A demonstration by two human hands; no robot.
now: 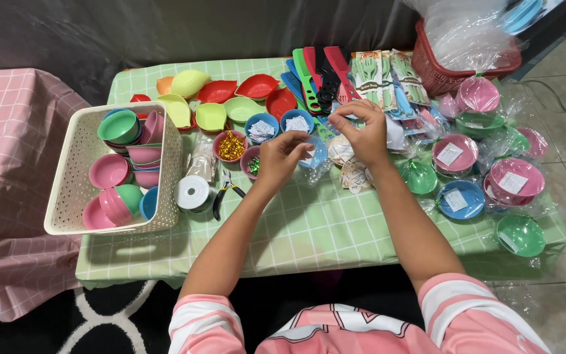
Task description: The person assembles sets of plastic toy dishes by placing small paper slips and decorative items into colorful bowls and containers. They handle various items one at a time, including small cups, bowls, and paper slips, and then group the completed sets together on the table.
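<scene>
While bowl-filled, cream basket [67, 177] untouched.

A low table [309, 229] stands before a seated person. On its left end sits a basket [73, 170] filled with bowls [118, 126]. Leaf-shaped dishes [211, 115] line the far edge, with spatulas [319, 78] to their right. Wrapped bowls [515, 178] crowd the right end. Both hands, left hand [282, 157] and right hand [361, 130], meet over the middle, just behind a tape roll [193, 193] and pliers [225, 191].
</scene>
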